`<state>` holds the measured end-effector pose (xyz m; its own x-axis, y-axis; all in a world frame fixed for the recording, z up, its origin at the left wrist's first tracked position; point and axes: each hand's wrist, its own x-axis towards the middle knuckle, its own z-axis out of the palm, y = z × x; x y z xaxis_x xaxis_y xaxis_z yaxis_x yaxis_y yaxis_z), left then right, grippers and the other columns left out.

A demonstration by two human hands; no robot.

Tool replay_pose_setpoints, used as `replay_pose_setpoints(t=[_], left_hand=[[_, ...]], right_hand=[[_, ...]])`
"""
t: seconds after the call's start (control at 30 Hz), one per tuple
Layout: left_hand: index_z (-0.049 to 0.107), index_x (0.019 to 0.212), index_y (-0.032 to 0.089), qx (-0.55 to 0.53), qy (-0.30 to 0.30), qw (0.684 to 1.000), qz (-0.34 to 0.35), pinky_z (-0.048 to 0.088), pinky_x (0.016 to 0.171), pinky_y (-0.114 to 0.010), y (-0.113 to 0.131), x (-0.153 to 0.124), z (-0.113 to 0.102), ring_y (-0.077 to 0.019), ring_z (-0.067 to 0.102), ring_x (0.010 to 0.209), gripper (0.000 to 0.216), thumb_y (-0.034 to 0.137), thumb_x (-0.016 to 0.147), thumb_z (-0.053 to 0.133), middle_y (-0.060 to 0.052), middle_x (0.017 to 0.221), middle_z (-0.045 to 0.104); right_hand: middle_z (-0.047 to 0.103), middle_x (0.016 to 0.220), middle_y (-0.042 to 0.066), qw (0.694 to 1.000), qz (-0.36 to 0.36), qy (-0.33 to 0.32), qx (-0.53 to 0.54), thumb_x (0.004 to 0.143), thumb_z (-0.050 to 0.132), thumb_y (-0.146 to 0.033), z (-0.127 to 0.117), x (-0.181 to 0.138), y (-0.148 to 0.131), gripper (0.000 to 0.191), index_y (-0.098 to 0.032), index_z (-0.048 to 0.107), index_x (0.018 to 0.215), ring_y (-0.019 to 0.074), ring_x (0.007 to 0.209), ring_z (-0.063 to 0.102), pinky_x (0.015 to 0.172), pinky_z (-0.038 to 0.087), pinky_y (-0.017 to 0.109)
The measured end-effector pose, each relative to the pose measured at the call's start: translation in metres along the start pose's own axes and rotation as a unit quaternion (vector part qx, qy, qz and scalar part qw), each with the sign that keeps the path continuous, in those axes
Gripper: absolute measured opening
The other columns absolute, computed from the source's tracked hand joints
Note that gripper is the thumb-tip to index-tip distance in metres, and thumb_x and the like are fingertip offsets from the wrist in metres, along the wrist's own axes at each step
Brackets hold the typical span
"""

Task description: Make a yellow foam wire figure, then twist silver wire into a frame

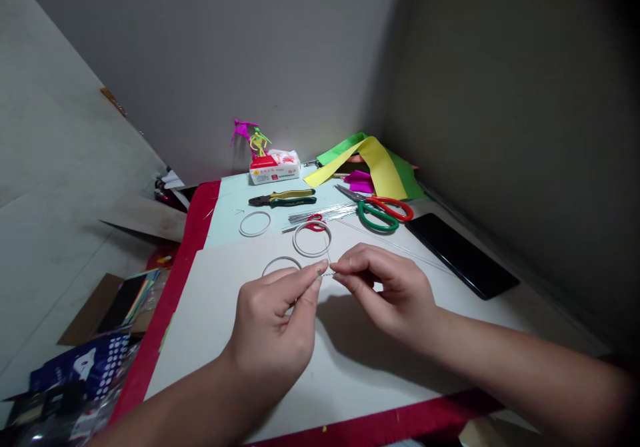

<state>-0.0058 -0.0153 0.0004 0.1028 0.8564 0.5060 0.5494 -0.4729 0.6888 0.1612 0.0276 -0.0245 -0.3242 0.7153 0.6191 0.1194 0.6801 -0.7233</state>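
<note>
A thin twisted wire (327, 274) spans the small gap between my two hands, above the white tabletop. My left hand (280, 320) pinches one end of it between thumb and forefinger. The other end is in the closed fingertips of my right hand (393, 287). One loose strand sticks up from the wire near the right fingertips. Just beyond the hands lies a pale ring (295, 241), with red-handled small scissors (316, 223) partly behind it. Another ring (281, 258) is partly hidden by my left hand, and a third ring (255, 213) lies farther left.
Pliers (285, 198), a bundle of thin wires (325, 214), and scissors with green and red handles (375, 210) lie at the back. Coloured paper strips (380, 167), a tissue pack (275, 168) and small wire figures (259, 141) stand behind. A black phone (463, 255) lies right.
</note>
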Motion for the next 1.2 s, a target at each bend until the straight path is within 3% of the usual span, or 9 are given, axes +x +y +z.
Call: replay_pose_setpoints(t=[0.13, 0.27, 0.47, 0.53, 0.63, 0.7, 0.83, 0.97, 1.2], left_hand=[[0.075, 0.096, 0.007, 0.001, 0.007, 1.000, 0.007, 0.050, 0.056, -0.024, 0.000, 0.000, 0.000, -0.0152, 0.064, 0.061, 0.023, 0.009, 0.083, 0.057, -0.009, 0.070, 0.071], [0.075, 0.096, 0.006, 0.006, -0.001, 1.000, 0.003, 0.053, 0.061, -0.025, 0.000, -0.001, -0.001, -0.0192, 0.068, 0.071, 0.022, 0.009, 0.083, 0.057, -0.011, 0.073, 0.072], [0.076, 0.088, 0.015, 0.009, -0.012, 1.000, -0.002, 0.053, 0.064, -0.023, 0.002, 0.001, -0.004, -0.0182, 0.069, 0.073, 0.020, 0.009, 0.083, 0.058, -0.005, 0.068, 0.070], [0.076, 0.088, 0.017, -0.009, -0.002, 1.000, -0.021, 0.053, 0.063, -0.022, 0.003, 0.003, -0.004, -0.0164, 0.069, 0.071, 0.020, 0.009, 0.082, 0.059, -0.004, 0.071, 0.073], [0.076, 0.085, 0.017, -0.048, -0.009, 0.996, -0.072, 0.052, 0.060, -0.020, 0.003, 0.006, -0.005, -0.0143, 0.068, 0.066, 0.018, 0.009, 0.081, 0.059, -0.002, 0.071, 0.073], [0.075, 0.079, 0.017, -0.060, -0.020, 0.993, -0.102, 0.051, 0.059, -0.020, 0.004, 0.007, -0.005, -0.0146, 0.067, 0.066, 0.017, 0.011, 0.081, 0.059, -0.001, 0.069, 0.073], [0.070, 0.065, 0.016, -0.079, -0.024, 0.989, -0.126, 0.051, 0.056, -0.020, 0.004, 0.008, -0.004, -0.0151, 0.067, 0.066, 0.021, 0.012, 0.081, 0.058, -0.002, 0.073, 0.074], [0.071, 0.067, 0.014, -0.063, -0.023, 0.994, -0.088, 0.048, 0.052, -0.021, 0.003, 0.006, -0.003, -0.0140, 0.063, 0.058, 0.020, 0.011, 0.081, 0.057, -0.003, 0.064, 0.070], [0.071, 0.075, 0.011, -0.029, -0.017, 0.999, 0.007, 0.044, 0.053, -0.023, -0.002, 0.002, -0.001, -0.0123, 0.055, 0.054, 0.018, 0.011, 0.084, 0.056, -0.001, 0.055, 0.057]], right_hand=[[0.063, 0.075, 0.004, 0.994, 0.102, -0.020, 0.039, 0.085, 0.057, -0.015, 0.001, 0.001, -0.004, 0.006, -0.014, 0.062, 0.082, 0.0126, 0.066, 0.056, 0.059, 0.043, 0.025], [0.059, 0.074, 0.002, 0.955, 0.238, -0.075, 0.162, 0.085, 0.059, -0.023, -0.001, 0.006, -0.005, 0.010, -0.015, 0.060, 0.079, 0.0125, 0.070, 0.053, 0.065, 0.042, 0.025], [0.052, 0.063, -0.002, 0.790, 0.403, -0.211, 0.410, 0.077, 0.068, -0.029, -0.006, 0.013, 0.005, 0.019, -0.014, 0.057, 0.073, 0.0054, 0.051, 0.034, 0.047, 0.023, 0.019], [0.053, 0.065, -0.001, 0.812, 0.373, -0.194, 0.404, 0.078, 0.068, -0.030, -0.007, 0.012, 0.006, 0.019, -0.014, 0.059, 0.076, 0.0059, 0.052, 0.038, 0.047, 0.025, 0.019], [0.060, 0.074, 0.002, 0.924, 0.241, -0.144, 0.261, 0.082, 0.063, -0.023, -0.009, 0.010, 0.006, 0.009, -0.014, 0.063, 0.084, 0.0087, 0.061, 0.049, 0.054, 0.036, 0.021], [0.063, 0.081, 0.004, 0.975, 0.117, -0.129, 0.137, 0.082, 0.061, -0.015, -0.011, 0.009, 0.007, 0.008, -0.014, 0.065, 0.090, 0.0097, 0.064, 0.052, 0.056, 0.039, 0.022], [0.066, 0.082, 0.007, 0.993, -0.052, -0.107, 0.024, 0.080, 0.066, -0.013, -0.013, 0.007, 0.012, 0.013, -0.012, 0.065, 0.093, 0.0107, 0.067, 0.054, 0.056, 0.041, 0.022], [0.065, 0.074, 0.006, 0.996, -0.016, -0.078, 0.049, 0.079, 0.071, -0.018, -0.010, 0.006, 0.011, 0.009, -0.013, 0.066, 0.085, 0.0111, 0.063, 0.055, 0.055, 0.041, 0.023], [0.060, 0.067, 0.000, 0.954, 0.210, -0.081, 0.196, 0.080, 0.068, -0.026, -0.009, 0.009, 0.001, 0.016, -0.016, 0.061, 0.070, 0.0108, 0.063, 0.051, 0.060, 0.042, 0.024]])
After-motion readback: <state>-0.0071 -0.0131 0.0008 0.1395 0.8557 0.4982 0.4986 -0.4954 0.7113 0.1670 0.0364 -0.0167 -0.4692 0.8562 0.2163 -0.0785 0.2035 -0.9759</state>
